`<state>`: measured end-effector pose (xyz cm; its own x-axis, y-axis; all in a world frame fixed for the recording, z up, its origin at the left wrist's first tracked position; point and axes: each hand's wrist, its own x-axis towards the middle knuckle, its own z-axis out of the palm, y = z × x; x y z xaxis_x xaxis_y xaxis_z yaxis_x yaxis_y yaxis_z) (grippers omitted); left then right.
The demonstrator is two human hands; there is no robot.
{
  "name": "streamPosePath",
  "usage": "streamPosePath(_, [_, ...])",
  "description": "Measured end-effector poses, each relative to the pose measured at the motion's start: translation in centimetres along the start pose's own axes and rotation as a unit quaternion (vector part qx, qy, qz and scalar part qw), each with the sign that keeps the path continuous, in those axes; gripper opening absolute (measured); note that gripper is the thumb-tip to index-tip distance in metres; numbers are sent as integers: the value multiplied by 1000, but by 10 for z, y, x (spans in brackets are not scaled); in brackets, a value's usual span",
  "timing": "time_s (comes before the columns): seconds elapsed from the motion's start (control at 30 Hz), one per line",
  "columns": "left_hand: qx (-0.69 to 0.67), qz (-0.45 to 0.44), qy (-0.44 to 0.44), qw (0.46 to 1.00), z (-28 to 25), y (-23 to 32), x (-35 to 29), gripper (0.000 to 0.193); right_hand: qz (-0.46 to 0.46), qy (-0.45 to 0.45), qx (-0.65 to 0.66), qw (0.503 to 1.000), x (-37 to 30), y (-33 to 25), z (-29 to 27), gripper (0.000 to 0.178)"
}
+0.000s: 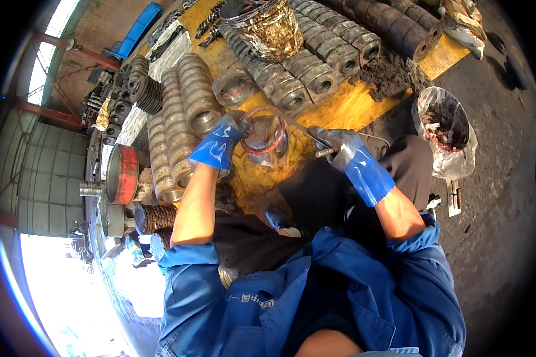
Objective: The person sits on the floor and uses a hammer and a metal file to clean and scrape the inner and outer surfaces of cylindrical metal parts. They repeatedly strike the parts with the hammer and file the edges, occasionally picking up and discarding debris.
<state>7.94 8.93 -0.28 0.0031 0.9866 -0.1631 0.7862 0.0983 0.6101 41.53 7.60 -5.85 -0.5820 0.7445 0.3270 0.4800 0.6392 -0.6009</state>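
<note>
My left hand (225,138), in a blue rubber glove, is closed on the edge of a thin reddish-brown ring (271,109). The ring is tilted over a shiny round metal piece (275,149) on the yellow floor sheet. My right hand (346,152), gloved likewise, is closed around a thin dark rod-like tool (299,126) that points toward the ring. Whether its tip touches the ring I cannot tell. A short metal end (324,153) sticks out below the right fingers. Beyond my left hand sits a separate wide metal ring (234,88).
Rows of stacked metal rings (268,74) lie beyond my hands, with more stacks (175,125) to the left. A grimy bucket (265,30) stands among them. At the right is a plastic-lined tub (445,128) with dark, reddish contents. A red-banded drum (122,174) stands left. Dark sludge (392,76) lies beyond.
</note>
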Motion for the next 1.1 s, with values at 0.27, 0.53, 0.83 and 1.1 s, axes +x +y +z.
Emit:
streamPosePath(0.27, [-141, -40, 27, 989, 2, -14, -1, 36, 157, 90, 611, 770, 7, 30, 46, 27])
streamPosePath(0.53, [-349, -36, 140, 926, -11, 26, -18, 22, 271, 2, 483, 832, 10, 26, 29, 30])
streamPosePath(0.83, [-359, 72, 157, 917, -18, 8, 1, 18, 337, -39, 711, 617, 7, 19, 38, 22])
streamPosePath(1.1, [-402, 103, 211, 885, -5, 28, -7, 20, 276, -149, 865, 391, 13, 17, 51, 14])
